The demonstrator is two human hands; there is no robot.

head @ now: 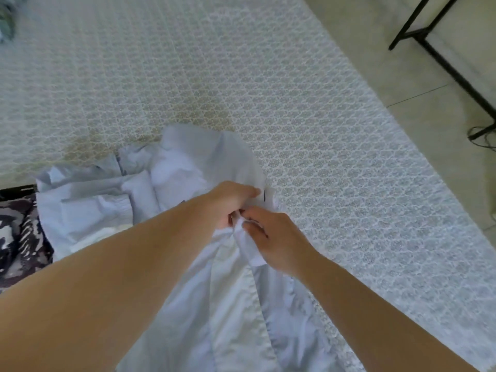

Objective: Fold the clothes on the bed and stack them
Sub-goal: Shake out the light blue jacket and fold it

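Note:
A pale blue shirt (pixel 171 181) lies crumpled on the patterned bed (pixel 268 84), its collar toward the far side and its body running down to the bottom of the view. My left hand (pixel 230 201) grips the shirt fabric near the collar. Just below it, my right hand (pixel 273 240) pinches a fold of the same shirt. The two hands almost touch. Both forearms cover part of the shirt's front.
A dark patterned cloth (pixel 21 237) lies at the left edge beside the shirt. More clothing (pixel 6 20) shows at the far left corner. The bed's right edge meets a tiled floor (pixel 442 124), where a black metal frame (pixel 440 60) stands.

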